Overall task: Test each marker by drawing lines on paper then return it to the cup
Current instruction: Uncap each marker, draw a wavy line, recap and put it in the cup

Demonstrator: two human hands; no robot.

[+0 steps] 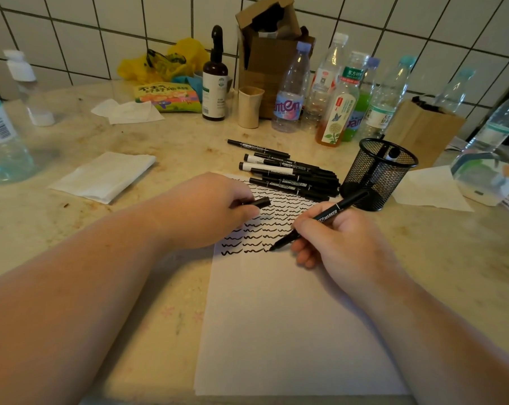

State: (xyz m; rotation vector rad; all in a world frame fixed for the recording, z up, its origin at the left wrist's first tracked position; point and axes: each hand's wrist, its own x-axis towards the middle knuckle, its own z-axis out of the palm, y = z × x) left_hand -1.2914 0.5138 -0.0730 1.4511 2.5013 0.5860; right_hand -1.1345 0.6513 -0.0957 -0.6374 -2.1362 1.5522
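Observation:
A white sheet of paper [291,331] lies in front of me, its upper part filled with rows of black wavy lines [265,226]. My right hand [338,238] grips a black marker [323,217] like a pen, tip touching the paper at the end of the lowest row. My left hand [215,209] rests on the paper's upper left and pinches the marker's black cap [259,203]. Several black markers [288,173] lie in a pile just beyond the paper. To their right stands a black mesh cup [376,176] with one marker [392,154] inside.
Folded tissues [104,176] lie at the left and more tissue [428,188] at the right of the cup. Plastic bottles [335,92], a dark pump bottle [214,80], a beige cup [249,108] and cardboard boxes [268,54] line the tiled wall. Large clear bottles [1,135] stand at the far left.

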